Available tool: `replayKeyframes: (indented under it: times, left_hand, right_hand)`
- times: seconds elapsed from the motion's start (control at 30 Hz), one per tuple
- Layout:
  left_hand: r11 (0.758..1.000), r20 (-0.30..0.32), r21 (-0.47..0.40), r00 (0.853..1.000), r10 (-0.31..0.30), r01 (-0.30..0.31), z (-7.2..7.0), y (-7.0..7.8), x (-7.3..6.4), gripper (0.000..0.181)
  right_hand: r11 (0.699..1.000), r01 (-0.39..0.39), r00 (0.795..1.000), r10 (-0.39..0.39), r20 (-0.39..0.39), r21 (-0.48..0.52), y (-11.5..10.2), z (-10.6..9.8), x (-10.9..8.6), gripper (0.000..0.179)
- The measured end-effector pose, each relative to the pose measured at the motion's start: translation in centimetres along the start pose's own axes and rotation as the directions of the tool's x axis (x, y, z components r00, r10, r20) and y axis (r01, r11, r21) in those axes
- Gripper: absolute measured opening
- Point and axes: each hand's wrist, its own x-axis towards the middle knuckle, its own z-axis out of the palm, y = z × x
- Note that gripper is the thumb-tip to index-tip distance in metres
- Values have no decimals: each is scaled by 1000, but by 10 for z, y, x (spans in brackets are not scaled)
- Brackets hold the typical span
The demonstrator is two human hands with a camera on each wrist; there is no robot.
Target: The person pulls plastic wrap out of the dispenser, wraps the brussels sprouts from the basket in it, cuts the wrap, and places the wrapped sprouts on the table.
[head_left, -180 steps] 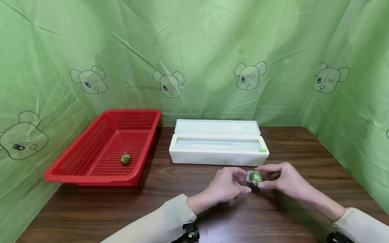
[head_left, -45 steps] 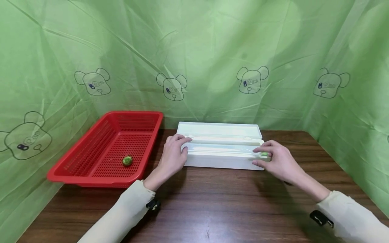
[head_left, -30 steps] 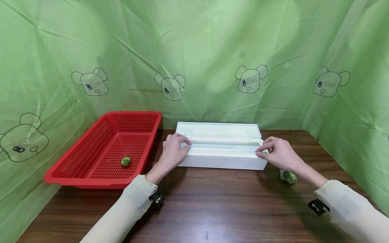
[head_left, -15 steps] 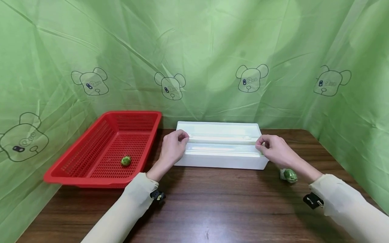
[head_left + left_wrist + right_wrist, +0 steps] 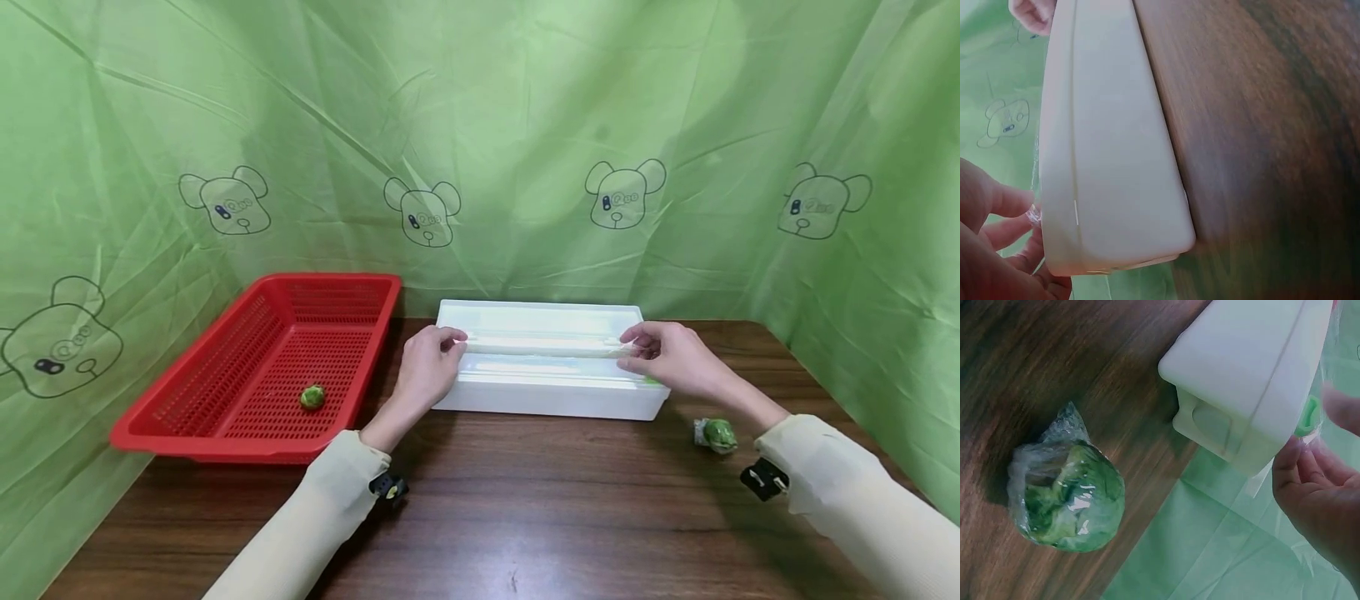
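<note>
A white cling film dispenser box (image 5: 551, 398) stands at the back of the table with its lid (image 5: 540, 317) raised. At its left end my left hand (image 5: 429, 362) pinches the edge of the clear cling film (image 5: 1034, 214) between thumb and fingers. My right hand (image 5: 675, 358) is at the right end, thumb and fingertips apart around the film's edge. Close to those fingers is the green cutter slider (image 5: 1309, 417). A Brussels sprout (image 5: 1082, 500) wrapped in film lies on the table below the right hand.
A red plastic basket (image 5: 225, 446) stands at the left with one unwrapped Brussels sprout (image 5: 312, 397) inside. The brown wooden table (image 5: 525, 508) is bounded by green cloth walls (image 5: 517, 125) at the back and sides.
The wrapped sprout has gone from the hands to the table at right. Both hands have moved to the box and raised the film edge; the right thumb and fingers have just spread apart, shifting left.
</note>
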Motion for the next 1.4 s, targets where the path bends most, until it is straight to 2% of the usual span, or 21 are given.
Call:
replayKeyframes:
  times: [0.23,0.63,0.97,1.4]
  left_hand:
    - [1000,-19,16,1000,21,-20,2,0,1,9]
    - [990,-87,-106,991,-106,97,5,1,9,9]
    - [971,-119,-181,977,-178,155,2,6,14,9]
    - [958,-149,-238,968,-201,163,-9,15,18,9]
  right_hand:
    - [998,-55,997,56,-60,12,4,-3,-3,13]
    - [990,-66,994,76,-77,122,9,-6,2,20]
    - [982,-101,986,120,-116,158,3,-15,6,25]
    - [976,-102,982,129,-135,190,-5,-30,4,31]
